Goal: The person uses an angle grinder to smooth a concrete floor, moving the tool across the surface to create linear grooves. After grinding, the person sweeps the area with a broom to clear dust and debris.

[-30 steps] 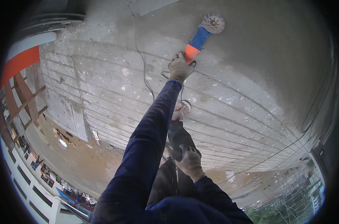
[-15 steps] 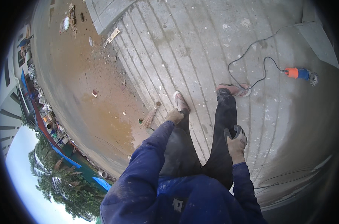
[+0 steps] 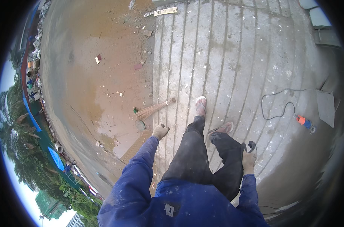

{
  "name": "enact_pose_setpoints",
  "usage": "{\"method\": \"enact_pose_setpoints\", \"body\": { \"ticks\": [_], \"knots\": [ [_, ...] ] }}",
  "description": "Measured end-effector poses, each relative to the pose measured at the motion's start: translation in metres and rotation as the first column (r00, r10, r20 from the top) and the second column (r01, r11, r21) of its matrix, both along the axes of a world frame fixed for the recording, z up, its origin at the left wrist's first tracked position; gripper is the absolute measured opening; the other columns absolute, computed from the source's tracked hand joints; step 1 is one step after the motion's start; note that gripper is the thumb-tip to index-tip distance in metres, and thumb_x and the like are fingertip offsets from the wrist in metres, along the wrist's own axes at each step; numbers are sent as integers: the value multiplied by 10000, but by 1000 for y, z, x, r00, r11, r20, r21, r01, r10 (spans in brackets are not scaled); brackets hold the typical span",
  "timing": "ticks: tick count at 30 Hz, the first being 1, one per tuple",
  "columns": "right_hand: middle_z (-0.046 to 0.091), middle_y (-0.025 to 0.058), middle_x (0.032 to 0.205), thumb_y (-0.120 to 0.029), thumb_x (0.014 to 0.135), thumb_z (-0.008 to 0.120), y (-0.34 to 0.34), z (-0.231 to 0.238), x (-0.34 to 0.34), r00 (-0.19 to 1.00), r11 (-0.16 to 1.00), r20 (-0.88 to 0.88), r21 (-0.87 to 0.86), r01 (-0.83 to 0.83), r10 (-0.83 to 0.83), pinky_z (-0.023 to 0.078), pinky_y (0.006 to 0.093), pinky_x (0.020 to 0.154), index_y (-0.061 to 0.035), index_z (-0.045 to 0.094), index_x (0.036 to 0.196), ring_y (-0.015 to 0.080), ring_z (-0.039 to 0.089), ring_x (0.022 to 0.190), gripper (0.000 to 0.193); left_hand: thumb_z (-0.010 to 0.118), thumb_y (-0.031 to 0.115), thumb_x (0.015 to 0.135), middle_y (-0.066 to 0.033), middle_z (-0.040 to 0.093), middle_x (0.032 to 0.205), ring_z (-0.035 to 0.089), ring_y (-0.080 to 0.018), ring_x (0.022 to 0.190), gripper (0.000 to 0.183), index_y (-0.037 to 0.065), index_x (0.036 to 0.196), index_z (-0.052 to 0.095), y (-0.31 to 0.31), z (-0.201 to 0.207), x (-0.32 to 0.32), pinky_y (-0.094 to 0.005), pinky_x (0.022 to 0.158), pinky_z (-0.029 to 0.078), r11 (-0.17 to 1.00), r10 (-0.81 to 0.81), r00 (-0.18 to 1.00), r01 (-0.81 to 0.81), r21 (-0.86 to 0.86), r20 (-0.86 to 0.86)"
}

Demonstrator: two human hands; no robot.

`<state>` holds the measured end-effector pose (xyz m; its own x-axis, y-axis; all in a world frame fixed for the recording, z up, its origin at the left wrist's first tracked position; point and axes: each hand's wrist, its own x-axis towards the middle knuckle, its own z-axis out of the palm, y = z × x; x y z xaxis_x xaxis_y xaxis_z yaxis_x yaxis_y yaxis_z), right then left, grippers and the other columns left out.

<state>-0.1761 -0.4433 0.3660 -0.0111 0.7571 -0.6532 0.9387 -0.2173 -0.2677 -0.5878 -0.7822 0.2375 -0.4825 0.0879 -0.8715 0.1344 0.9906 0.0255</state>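
Note:
My left hand point(image 3: 160, 131), in a pale work glove with a dark thumb tip, hangs ahead of my left forearm with its fingers curled in. Nothing shows sticking out of it. Nearest to it lie a twig broom point(image 3: 155, 109) and a round greyish lid-like disc point(image 3: 140, 125). Beside my right thigh is my right hand point(image 3: 249, 159), gloved too. Its dark thumb and finger curve apart with a gap between them, and I see no object in that gap. Away to the right, an orange and blue power tool point(image 3: 303, 121) with a wire brush wheel rests on the concrete.
A dark cord point(image 3: 272, 117) loops over the grooved concrete point(image 3: 217, 56) to the tool. Grey slabs point(image 3: 326, 108) stand at the right. Wet brown mud point(image 3: 85, 83) borders the concrete on the left, with a printed strip point(image 3: 165, 11) at the far edge. My sandalled feet point(image 3: 201, 105) are apart.
My view has turned and moved forward, and my feet have stepped. The broom now appears farther right, the power tool lower down. My right hand has turned; both hands stay off the tool and broom.

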Motion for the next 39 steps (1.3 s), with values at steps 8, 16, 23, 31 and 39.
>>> {"method": "enact_pose_setpoints", "body": {
  "ticks": [8,16,23,31,39],
  "knots": [
    [687,193,1220,-430,886,774,-100,-61,-54,928,863,-51,-353,-362,369,514,498,978,-78,639,1257,391,649,1156,529,714,337,870,-101,702,814,663,-185,590,365,-4,996,684,-61,3,13,-342,519,518,953,304,950,-303,-22,79],
    [642,209,1280,-232,889,756,-147,-82,-21,965,921,-167,-304,-245,202,469,493,1036,-31,627,1282,417,582,1220,460,724,281,890,-73,643,788,651,-199,531,330,16,1076,657,-80,-118,-40,-367,453,522,889,456,888,-453,-56,62],
    [602,247,1286,-164,920,712,-187,-81,-30,934,968,-354,-243,-56,-35,454,489,1087,23,545,1334,429,589,1222,484,739,452,907,-280,574,1257,718,-464,870,719,99,1457,438,-95,-353,-95,-553,680,618,618,777,619,-785,53,115],
    [605,241,1280,-223,846,805,-228,-70,-46,962,976,-253,-162,-148,104,464,547,1048,-2,561,1304,442,590,1203,564,677,334,969,-205,728,1032,735,-395,912,335,20,1080,715,-110,-505,-90,-558,799,604,-87,974,-52,-984,153,220],
    [667,194,1213,-278,832,841,-258,-89,-87,947,955,-157,146,-258,280,469,497,1037,-41,634,1242,401,620,1171,517,472,93,1023,-147,718,1012,720,-251,930,220,-19,1095,647,-105,-129,-27,-400,811,607,-22,734,69,-992,124,675]
  ]
}}
